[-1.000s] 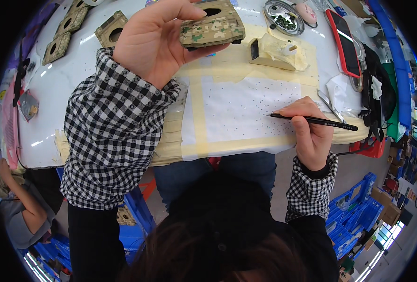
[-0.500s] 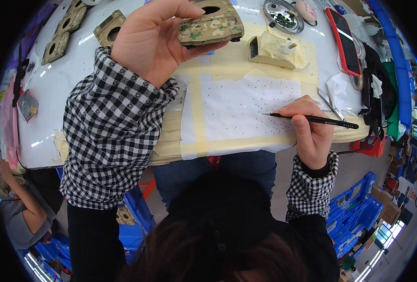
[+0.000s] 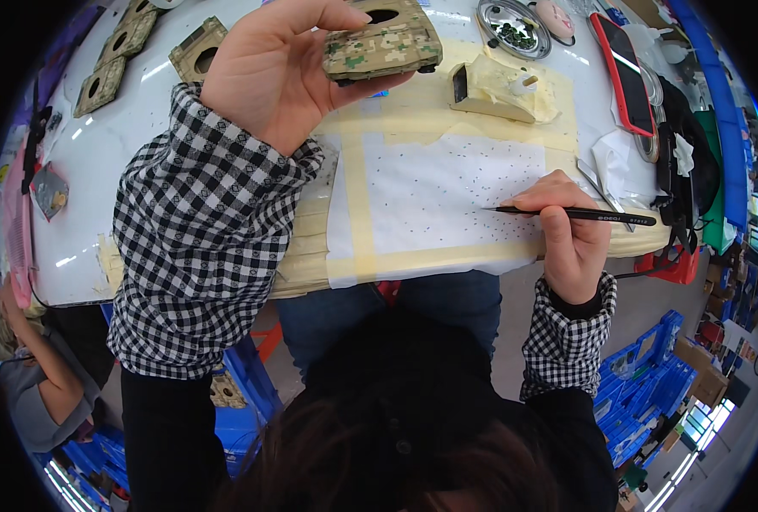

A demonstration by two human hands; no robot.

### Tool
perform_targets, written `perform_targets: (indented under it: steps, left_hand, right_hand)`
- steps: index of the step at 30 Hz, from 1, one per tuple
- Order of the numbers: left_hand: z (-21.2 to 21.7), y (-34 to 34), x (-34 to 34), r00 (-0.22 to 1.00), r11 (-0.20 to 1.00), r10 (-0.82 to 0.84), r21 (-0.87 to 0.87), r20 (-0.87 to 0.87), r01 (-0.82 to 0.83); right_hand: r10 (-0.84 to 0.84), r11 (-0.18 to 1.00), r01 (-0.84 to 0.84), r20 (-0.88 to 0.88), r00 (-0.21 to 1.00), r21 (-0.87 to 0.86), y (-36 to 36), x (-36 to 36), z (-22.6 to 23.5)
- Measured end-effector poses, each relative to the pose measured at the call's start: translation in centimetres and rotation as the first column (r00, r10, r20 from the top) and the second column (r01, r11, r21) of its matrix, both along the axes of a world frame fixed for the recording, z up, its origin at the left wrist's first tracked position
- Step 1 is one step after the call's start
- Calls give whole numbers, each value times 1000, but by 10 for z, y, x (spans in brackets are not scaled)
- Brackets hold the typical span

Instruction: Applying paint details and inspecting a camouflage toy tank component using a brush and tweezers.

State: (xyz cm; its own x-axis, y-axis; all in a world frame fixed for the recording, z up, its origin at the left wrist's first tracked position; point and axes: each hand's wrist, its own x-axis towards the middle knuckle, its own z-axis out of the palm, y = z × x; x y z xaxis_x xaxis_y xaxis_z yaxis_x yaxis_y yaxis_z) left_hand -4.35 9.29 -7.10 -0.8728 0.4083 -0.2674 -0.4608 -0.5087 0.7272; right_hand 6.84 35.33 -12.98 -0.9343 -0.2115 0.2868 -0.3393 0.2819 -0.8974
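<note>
The white table [image 3: 80,196] fills my view, its near edge just in front of my lap, and a co-worker [image 3: 42,401] sits beyond its near left corner. A white sheet [image 3: 379,222], dotted with tiny specks [image 3: 468,191], is taped along the middle of the near edge. My left hand [image 3: 264,81] grips a camouflage-patterned part [image 3: 379,55] with an oval opening, raised over the table toward the far edge. My right hand [image 3: 571,243], closed around black tweezers [image 3: 575,212], points them left over the sheet; I cannot tell whether the tip touches it. Past the sheet stands a taped block [image 3: 498,94]. A red-cased phone [image 3: 622,72] lies near the right edge, and similar camouflage pieces [image 3: 99,88] lie toward the far left corner.
</note>
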Motion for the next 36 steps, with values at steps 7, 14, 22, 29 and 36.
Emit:
perform_targets:
  steps: [7, 14, 22, 29, 36]
  left_hand:
    - [2, 1, 0, 1000, 1000, 9, -4, 17, -9]
    - [1, 0, 0, 1000, 1000, 0, -1, 8, 0]
    - [1, 2, 4, 998, 1000, -2, -19, -65, 0]
    - [0, -1, 0, 998, 999, -38, 27, -40, 39]
    - [-1, -1, 0, 999, 999, -31, 29, -39, 33]
  right_hand:
    - [-51, 998, 51, 15, 999, 24, -2, 2, 0]
    - [-44, 999, 44, 5, 999, 23, -2, 1, 0]
    - [-38, 998, 40, -28, 999, 58, -3, 0, -1]
    - [-32, 998, 34, -36, 999, 55, -2, -1, -2]
    - [-31, 999, 32, -17, 999, 36, 0, 1, -2]
